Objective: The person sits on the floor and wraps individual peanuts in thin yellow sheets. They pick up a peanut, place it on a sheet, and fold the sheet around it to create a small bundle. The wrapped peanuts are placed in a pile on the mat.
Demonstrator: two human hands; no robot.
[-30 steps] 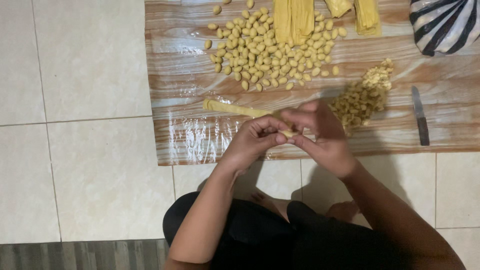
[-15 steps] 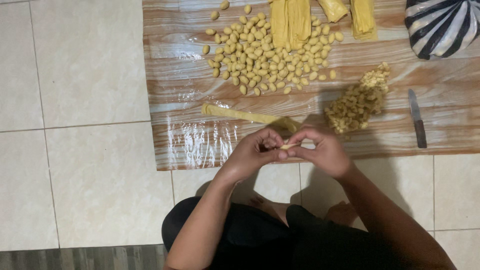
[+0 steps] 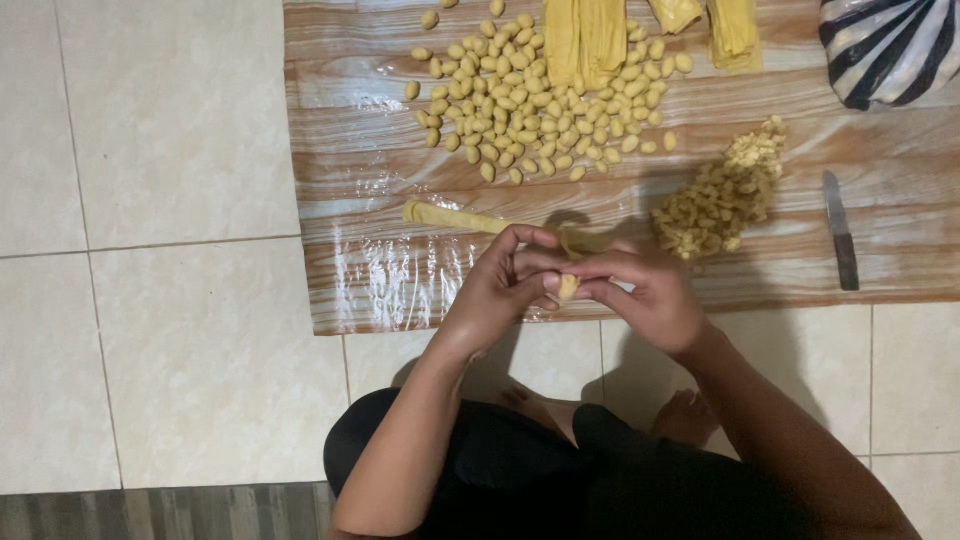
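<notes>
Wooden board [image 3: 400, 290] under clear wrap on tiled floor; heap of shaped dough pieces [image 3: 530, 100] at its far side; dough rope [image 3: 450, 215] nearer. Left hand [image 3: 495, 295] and right hand [image 3: 650, 295] meet, fingertips closed around one small dough piece [image 3: 567, 287]; best pinched lightly, evenly, so it matches the heap.
</notes>
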